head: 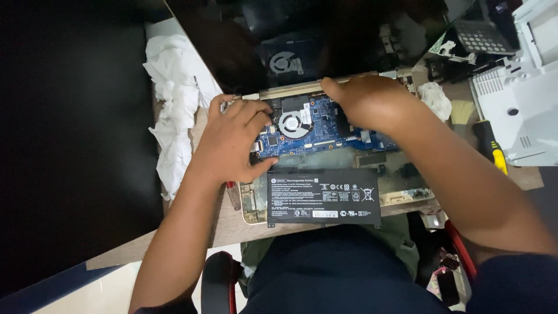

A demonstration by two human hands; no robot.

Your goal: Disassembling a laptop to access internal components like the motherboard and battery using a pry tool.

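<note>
The opened laptop [325, 145] lies on the worktop [232, 224], battery [324, 196] nearest the person. Left hand [232, 145] rests spread-fingered on the blue board [314, 131]; right hand [366, 102] curls on the hinge edge. Best to press lightly, clear of the fan [294, 124]

An opened laptop [325, 168] lies on the table [232, 224] before the seated person. Its battery [324, 196] sits along the near edge, with the circuit board [317, 131] and fan [294, 124] behind it. The left hand [232, 142] rests on the laptop's left part, the right hand [366, 102] on the far edge. Crumpled cloth [171, 110] lies to the left; a screwdriver [491, 148] lies to the right.
</note>
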